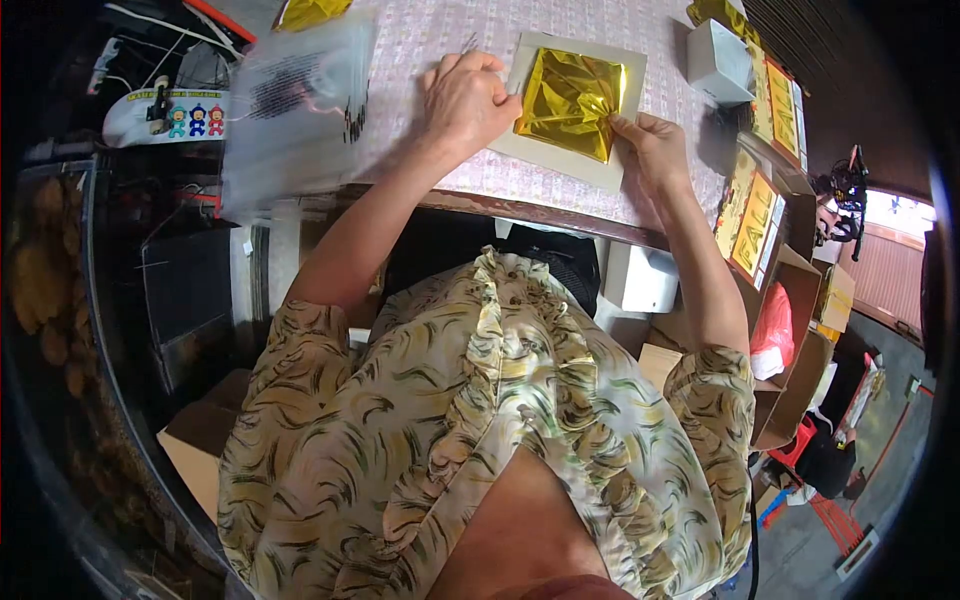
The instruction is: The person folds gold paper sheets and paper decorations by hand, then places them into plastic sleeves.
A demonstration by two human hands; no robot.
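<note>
1 gold foil [565,105] lay on a board [600,178] near the table [415,30]'s front edge. Right hand [652,145] pinched its right edge. Left hand [466,103], fingers curled, bordered its left edge.

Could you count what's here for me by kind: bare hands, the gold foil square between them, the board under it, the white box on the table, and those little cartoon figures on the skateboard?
Hands, left hand and right hand: 2
Gold foil square: 1
Board: 1
White box: 1
Cartoon figures on the skateboard: 3
Total: 8
</note>
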